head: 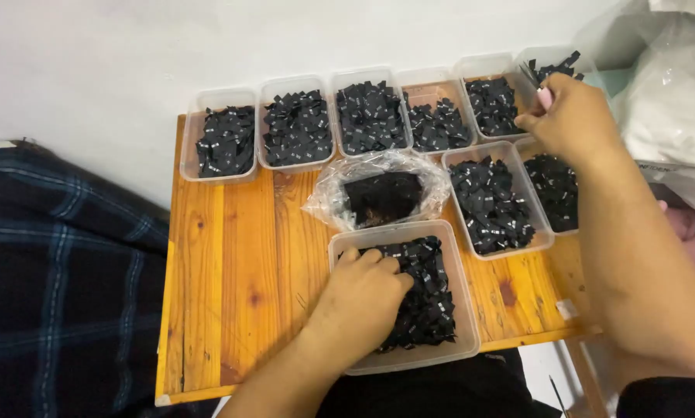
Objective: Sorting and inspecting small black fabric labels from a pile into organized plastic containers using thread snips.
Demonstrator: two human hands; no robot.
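My left hand [360,296] rests in the near clear plastic tub [465,306], fingers curled down into its heap of small black fabric labels [429,298]. Whether it grips any labels I cannot make out. My right hand [570,118] reaches to the far right of the back row, fingers pinched on a few black labels [535,76] over the far right tub [539,56]. Between the hands lies a clear plastic bag [328,193] holding a dark stack of labels.
A low wooden table [235,271] carries a back row of several clear tubs [225,99] filled with black labels, plus two more tubs [541,232] at right. Dark plaid fabric [61,279] lies to the left. White plastic bags [672,85] sit at far right.
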